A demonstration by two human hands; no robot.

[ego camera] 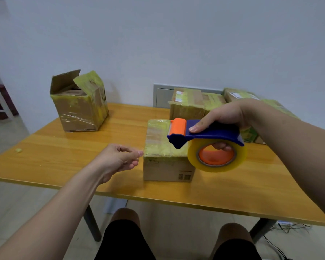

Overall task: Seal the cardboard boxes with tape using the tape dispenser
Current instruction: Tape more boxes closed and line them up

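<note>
The right hand point(231, 115) holds the tape dispenser point(206, 136) over the taped-up middle box point(163, 166) on the table point(64, 156), the left hand point(118, 158) is loose and empty beside it, and the far box point(79, 102) is open, so that one looks left to do.

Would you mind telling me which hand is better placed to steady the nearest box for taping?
Left: the left hand is empty beside the nearest box, while the right hand grips the tape dispenser.
</note>
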